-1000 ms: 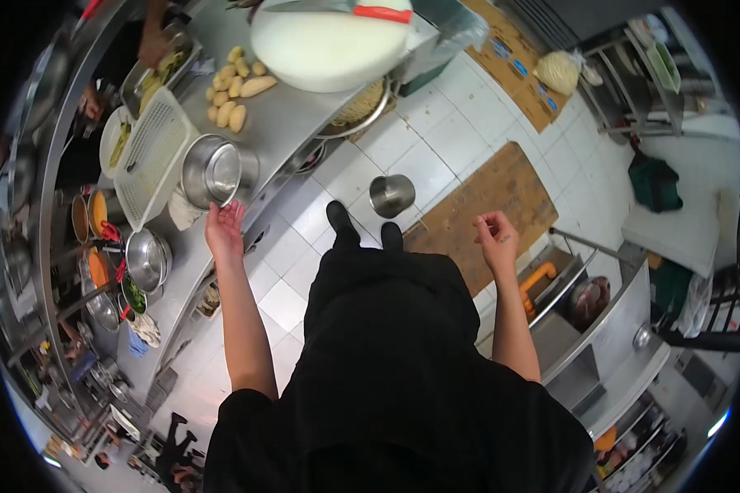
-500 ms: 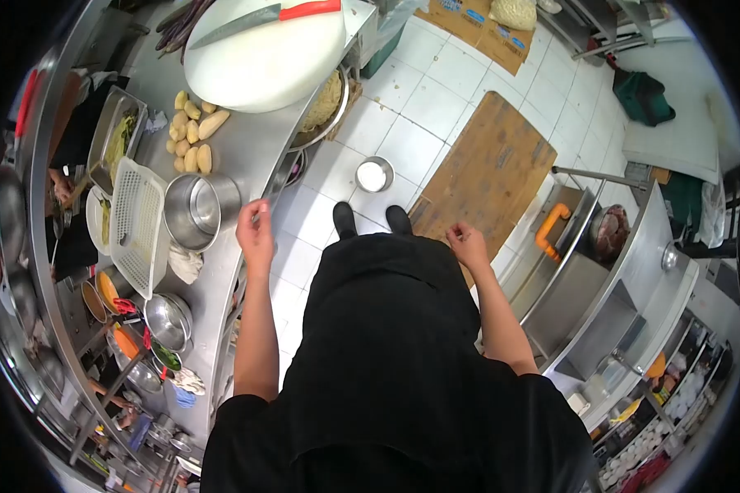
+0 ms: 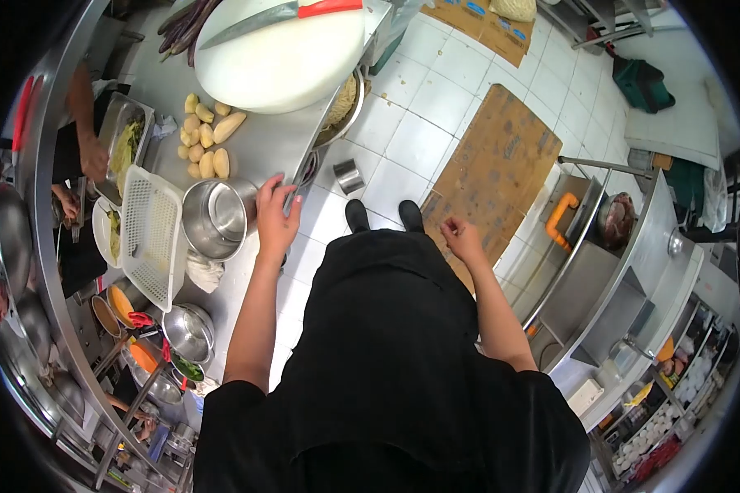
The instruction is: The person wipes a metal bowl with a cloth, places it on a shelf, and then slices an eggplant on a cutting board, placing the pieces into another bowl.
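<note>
My left hand (image 3: 278, 217) is over the edge of the steel counter (image 3: 263, 131), thumb and fingers apart, with nothing in it. Just left of its fingertips stand round steel pots (image 3: 214, 218) on the counter. My right hand (image 3: 463, 239) hangs at my other side above a brown board (image 3: 497, 156) on the floor, its fingers loosely curled in and nothing showing in them. On the white tiles ahead of my boots (image 3: 356, 216), a small steel container (image 3: 349, 177) lies tipped on its side.
On the counter are peeled potatoes (image 3: 207, 135), a white plastic basket (image 3: 152, 234), eggplants (image 3: 185, 29), and a thick white cutting board (image 3: 279, 74) bearing a red-handled knife (image 3: 329, 8). Another person's hand (image 3: 93, 158) is across the counter. A steel sink unit (image 3: 588, 283) stands right.
My left hand has risen beside the pots and spread its fingers. The small steel container, upright before, is now tipped and farther left. My right hand stays much the same.
</note>
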### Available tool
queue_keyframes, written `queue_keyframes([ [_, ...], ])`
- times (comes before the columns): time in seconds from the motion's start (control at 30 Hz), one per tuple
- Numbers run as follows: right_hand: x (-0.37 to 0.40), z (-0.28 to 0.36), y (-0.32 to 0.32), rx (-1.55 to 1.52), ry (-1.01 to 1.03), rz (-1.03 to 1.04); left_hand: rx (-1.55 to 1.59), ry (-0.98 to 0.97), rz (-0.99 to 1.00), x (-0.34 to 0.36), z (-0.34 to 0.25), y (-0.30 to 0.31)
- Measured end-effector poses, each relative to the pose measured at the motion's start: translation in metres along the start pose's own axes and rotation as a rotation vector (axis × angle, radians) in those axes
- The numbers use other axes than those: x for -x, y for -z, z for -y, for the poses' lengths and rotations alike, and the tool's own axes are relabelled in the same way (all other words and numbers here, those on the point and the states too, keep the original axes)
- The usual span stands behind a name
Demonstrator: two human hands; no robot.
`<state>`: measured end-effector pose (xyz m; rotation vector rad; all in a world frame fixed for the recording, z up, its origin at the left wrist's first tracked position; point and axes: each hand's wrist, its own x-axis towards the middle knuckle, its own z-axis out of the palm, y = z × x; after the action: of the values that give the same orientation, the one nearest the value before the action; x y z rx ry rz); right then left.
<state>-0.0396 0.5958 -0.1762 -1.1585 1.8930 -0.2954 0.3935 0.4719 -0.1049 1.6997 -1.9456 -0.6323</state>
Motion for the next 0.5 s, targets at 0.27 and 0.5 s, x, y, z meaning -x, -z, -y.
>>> queue_keyframes([
  [0.27,-0.054,0.03,-0.058,0.303,0.328,0.212,-0.221,-0.202,0.098,0.017,0.017,0.001],
  [0.5,-0.196,-0.029,-0.284,0.548,0.46,0.477,-0.45,-0.236,0.099,0.023,0.039,-0.004],
])
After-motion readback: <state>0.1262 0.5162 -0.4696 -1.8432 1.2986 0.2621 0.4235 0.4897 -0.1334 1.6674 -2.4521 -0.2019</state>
